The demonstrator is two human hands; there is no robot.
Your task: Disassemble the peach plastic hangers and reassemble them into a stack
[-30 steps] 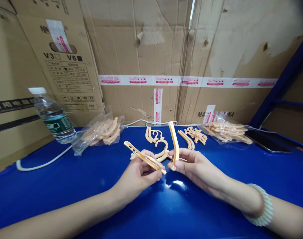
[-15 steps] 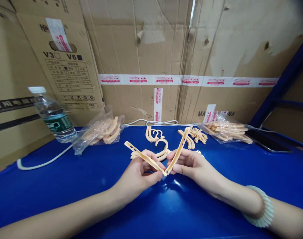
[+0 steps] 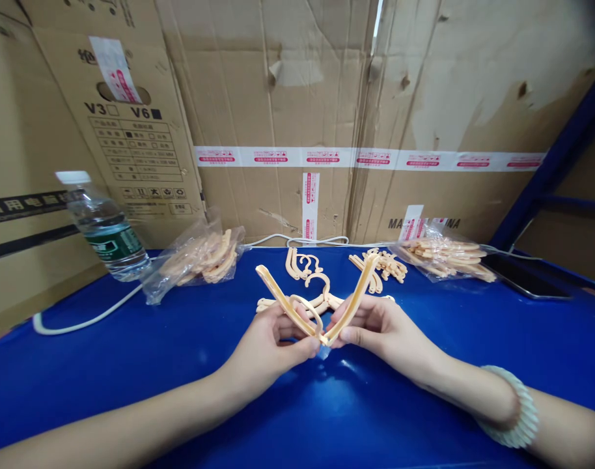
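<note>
Above the blue table, a beige plastic folding clothes hanger (image 3: 356, 303) is held between both hands, its two arms raised in a V that meets low in the middle. My left hand (image 3: 273, 335) is closed on the left arm near the joint. A curved hook (image 3: 311, 309) of the same beige plastic shows beside that arm. My right hand (image 3: 380, 326) pinches the right arm close to the joint. Behind the hands lies another hanger (image 3: 319, 281) with its hook upward, partly hidden by my fingers.
Loose hanger arms and hooks (image 3: 293, 264) lie at the back centre, with a pile of small parts (image 3: 390, 266) to their right. Plastic bags of hanger parts (image 3: 207, 255) flank them. A water bottle (image 3: 109, 228), white cable (image 3: 90, 320) and dark phone (image 3: 526, 279) sit near cardboard boxes.
The held hanger has turned so its channelled inner sides show more, and its hook has come into view by the left arm. Both hands stay nearly in place.
</note>
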